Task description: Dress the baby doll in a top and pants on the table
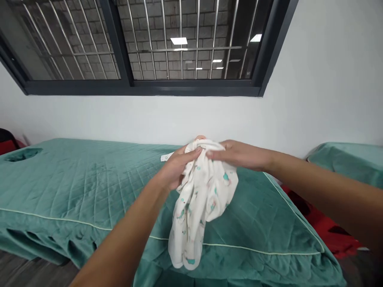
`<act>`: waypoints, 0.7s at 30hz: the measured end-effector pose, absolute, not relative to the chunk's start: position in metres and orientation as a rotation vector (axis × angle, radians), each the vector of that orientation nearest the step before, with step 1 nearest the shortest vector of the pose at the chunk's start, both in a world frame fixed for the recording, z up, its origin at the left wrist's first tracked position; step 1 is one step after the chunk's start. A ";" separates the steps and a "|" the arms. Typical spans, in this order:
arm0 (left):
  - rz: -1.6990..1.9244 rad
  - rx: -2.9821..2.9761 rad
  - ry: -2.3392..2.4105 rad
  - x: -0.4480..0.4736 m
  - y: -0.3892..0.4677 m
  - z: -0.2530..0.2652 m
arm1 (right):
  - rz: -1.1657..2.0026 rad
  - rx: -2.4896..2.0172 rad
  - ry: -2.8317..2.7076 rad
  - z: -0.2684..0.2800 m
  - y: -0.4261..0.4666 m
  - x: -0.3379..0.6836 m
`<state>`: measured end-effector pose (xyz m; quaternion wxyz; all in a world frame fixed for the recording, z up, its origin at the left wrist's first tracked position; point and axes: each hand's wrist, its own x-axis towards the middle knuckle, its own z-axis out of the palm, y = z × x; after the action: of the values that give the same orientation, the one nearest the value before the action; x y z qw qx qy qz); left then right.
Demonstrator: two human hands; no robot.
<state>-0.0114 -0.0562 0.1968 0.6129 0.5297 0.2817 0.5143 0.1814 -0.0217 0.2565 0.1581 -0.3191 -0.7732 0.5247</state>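
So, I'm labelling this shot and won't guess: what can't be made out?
All in the head view:
Pinkish thing: mostly hidden behind the cloth.
Left hand and right hand: some fingers hidden behind the cloth.
White strip: one end hidden by the left hand, its mark too small to read.
Black-and-red thing: cut off by the left edge.

Beneath and beyond the grip stretches a massage bed [263,211] dressed in a teal quilted cover [83,175] with pale piping. Well left of the grip, the cover has an oval face hole [24,154]. Just past the left hand [176,167], a white strip [166,158] shows against the cover, perhaps resting there. Dark floor [30,271] shows low, far left of the grip.
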 end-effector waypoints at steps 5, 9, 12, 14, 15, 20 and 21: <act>0.909 1.286 0.564 0.006 -0.058 0.187 | 1.545 -0.765 -1.654 0.242 -0.016 0.176; 0.873 1.259 0.589 -0.003 -0.059 0.184 | 1.608 -0.715 -1.534 0.237 -0.024 0.187; 1.008 1.137 0.566 -0.009 -0.055 0.181 | 1.753 -0.777 -1.668 0.222 -0.033 0.194; 1.021 1.041 0.527 -0.010 -0.051 0.176 | 1.879 -0.819 -1.808 0.209 -0.037 0.192; 1.025 0.994 0.508 -0.010 -0.050 0.173 | 1.908 -0.824 -1.827 0.202 -0.038 0.189; 1.086 0.924 0.502 -0.013 -0.049 0.149 | 1.778 -0.707 -1.399 0.186 -0.039 0.168; 1.050 0.960 0.530 -0.015 -0.051 0.144 | 1.789 -0.694 -1.334 0.186 -0.038 0.165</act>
<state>-0.0152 -0.0509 0.1442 0.7255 0.4351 0.2403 0.4759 0.1651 -0.0379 0.1863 0.3916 -0.2731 -0.5251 0.7045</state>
